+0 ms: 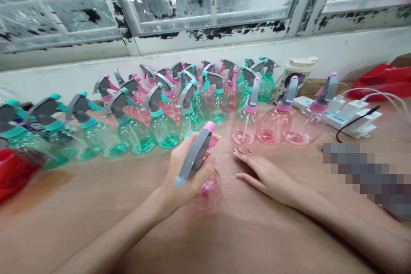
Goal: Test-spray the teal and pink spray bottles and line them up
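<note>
My left hand [184,171] is wrapped round the neck of a pink spray bottle [207,192] with a grey and pink trigger head. The bottle is near the middle of the table, and the fingers partly cover it. To its right, my right hand [261,175] lies low over the tabletop, fingers stretched out, holding nothing. Just beyond those fingertips stands a pink spray bottle [244,126], with two more pink ones to its right. A row of green spray bottles [165,130] stands behind and left of my left hand.
More pink and green bottles crowd the back by the wall. At the back right are a paper cup [295,77] with a white lid and a power strip [349,115] with plugged-in cables. Red plastic bags lie at the left [16,175] and far right [382,81].
</note>
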A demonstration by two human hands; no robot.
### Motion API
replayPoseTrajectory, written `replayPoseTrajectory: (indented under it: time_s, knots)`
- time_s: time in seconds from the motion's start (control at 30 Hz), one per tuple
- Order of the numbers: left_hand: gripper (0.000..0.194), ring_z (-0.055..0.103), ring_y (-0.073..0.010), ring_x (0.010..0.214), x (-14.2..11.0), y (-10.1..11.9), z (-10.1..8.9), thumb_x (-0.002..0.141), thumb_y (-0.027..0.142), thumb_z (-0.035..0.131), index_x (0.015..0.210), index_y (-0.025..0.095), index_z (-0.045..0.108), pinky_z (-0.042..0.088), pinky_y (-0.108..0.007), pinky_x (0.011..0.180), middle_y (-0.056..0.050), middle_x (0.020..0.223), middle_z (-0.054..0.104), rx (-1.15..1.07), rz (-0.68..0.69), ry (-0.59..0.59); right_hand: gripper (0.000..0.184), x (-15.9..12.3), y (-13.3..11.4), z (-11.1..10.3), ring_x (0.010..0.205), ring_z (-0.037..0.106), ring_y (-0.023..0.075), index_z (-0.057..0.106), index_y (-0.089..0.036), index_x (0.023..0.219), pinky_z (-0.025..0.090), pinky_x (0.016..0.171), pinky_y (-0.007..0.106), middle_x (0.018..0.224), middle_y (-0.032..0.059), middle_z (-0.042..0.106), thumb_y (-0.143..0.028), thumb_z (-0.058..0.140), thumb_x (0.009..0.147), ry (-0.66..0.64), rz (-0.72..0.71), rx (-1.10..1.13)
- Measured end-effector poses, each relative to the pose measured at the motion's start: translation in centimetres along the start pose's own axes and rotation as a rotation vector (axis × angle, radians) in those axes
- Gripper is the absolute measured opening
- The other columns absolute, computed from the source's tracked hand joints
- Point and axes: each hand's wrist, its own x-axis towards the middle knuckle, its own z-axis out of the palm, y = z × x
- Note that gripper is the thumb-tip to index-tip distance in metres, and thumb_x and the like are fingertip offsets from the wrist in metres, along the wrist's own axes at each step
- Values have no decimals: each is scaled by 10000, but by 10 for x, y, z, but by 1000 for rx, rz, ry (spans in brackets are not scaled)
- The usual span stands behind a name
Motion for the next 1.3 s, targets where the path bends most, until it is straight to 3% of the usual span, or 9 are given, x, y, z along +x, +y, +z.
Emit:
replayPoseTrajectory:
  time_s: [0.13, 0.27, 0.43, 0.53, 0.83, 1.03, 1.3]
  knots:
    - [35, 424, -127, 530, 2, 3, -2, 834, 261, 525, 848, 230, 518, 386, -283, 538, 42, 642, 466, 58, 6, -3, 496, 1, 0, 1, 1361, 426, 286, 475, -203, 1411, 347, 1123, 537, 1460, 123, 482, -435, 445, 973, 1, -20, 9]
    - [116, 523, -154, 607, 3, 3, -4, 852, 296, 504, 779, 215, 544, 438, -306, 596, -3, 694, 552, 72, 21, -11, 497, 1, 0, 1, 1359, 429, 288, 481, -201, 1409, 345, 1123, 538, 1463, 121, 477, -438, 443, 974, 11, -19, 5]
    - [112, 429, -120, 524, 0, 2, -2, 841, 260, 534, 940, 226, 574, 410, -272, 535, 36, 654, 470, 33, -2, 0, 509, 1, 0, 1, 1366, 419, 279, 483, -167, 1402, 338, 1132, 519, 1472, 127, 463, -443, 433, 978, -11, -18, -7]
    - [212, 486, -134, 580, 0, 1, 0, 811, 230, 550, 1022, 224, 572, 437, -275, 568, 20, 725, 504, 1, -13, 7, 505, 1, 1, 1, 1365, 421, 283, 484, -172, 1402, 336, 1130, 532, 1467, 129, 470, -439, 437, 976, -3, -22, -1]
    - [219, 472, -142, 574, 0, 5, 0, 801, 225, 533, 1015, 235, 575, 428, -291, 572, 6, 742, 531, 32, -29, 14, 501, 0, 0, 1, 1368, 417, 280, 476, -198, 1411, 329, 1133, 537, 1466, 120, 472, -441, 445, 973, 8, -25, 11]
    - [240, 589, -174, 669, 0, -1, 1, 796, 245, 546, 1033, 234, 575, 477, -313, 631, -24, 826, 617, -2, -13, 19, 491, 1, 1, 1, 1358, 431, 285, 482, -220, 1409, 337, 1128, 536, 1463, 112, 478, -436, 454, 969, 17, -28, 20]
    - [229, 566, -156, 619, -1, 1, 0, 814, 250, 529, 1039, 223, 562, 447, -293, 576, -14, 806, 582, 15, -23, 2, 501, 1, 1, 1, 1366, 421, 280, 483, -195, 1406, 332, 1132, 533, 1468, 119, 470, -444, 443, 973, 1, -21, 11]
